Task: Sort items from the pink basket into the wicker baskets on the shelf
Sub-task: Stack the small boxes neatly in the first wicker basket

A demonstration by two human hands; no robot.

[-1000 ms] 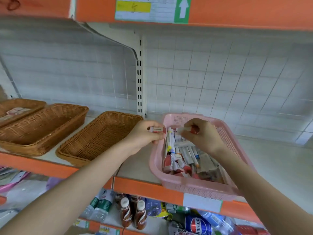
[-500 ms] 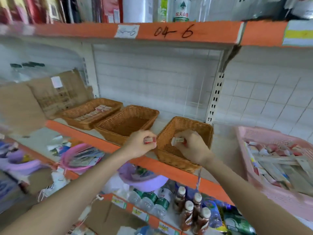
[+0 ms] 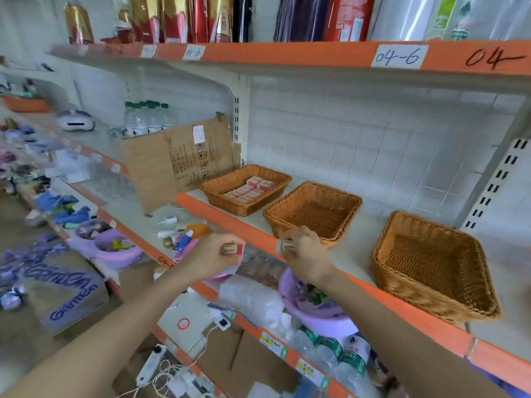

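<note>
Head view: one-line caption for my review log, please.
Left hand and right hand each pinch a small box before three wicker baskets; only the leftmost basket holds boxes.

Both forearms extend from the bottom corners to mid-frame. Left grip (image 3: 211, 257) pinches a red-ended box (image 3: 233, 249). Right grip (image 3: 309, 255) pinches a pale box (image 3: 287, 245).

Wicker baskets (image 3: 416, 291) x3, centre to right: woven cane, rough, matt tan.
Shelf edge (image 3: 230, 222): orange painted metal, smooth, slight sheen.
Cardboard sheet (image 3: 161, 168), centre left: matt brown, creased.
Small boxes (image 3: 232, 249), centre: smooth printed card.
Basin (image 3: 316, 320), lower centre: lilac plastic, glossy.
</note>
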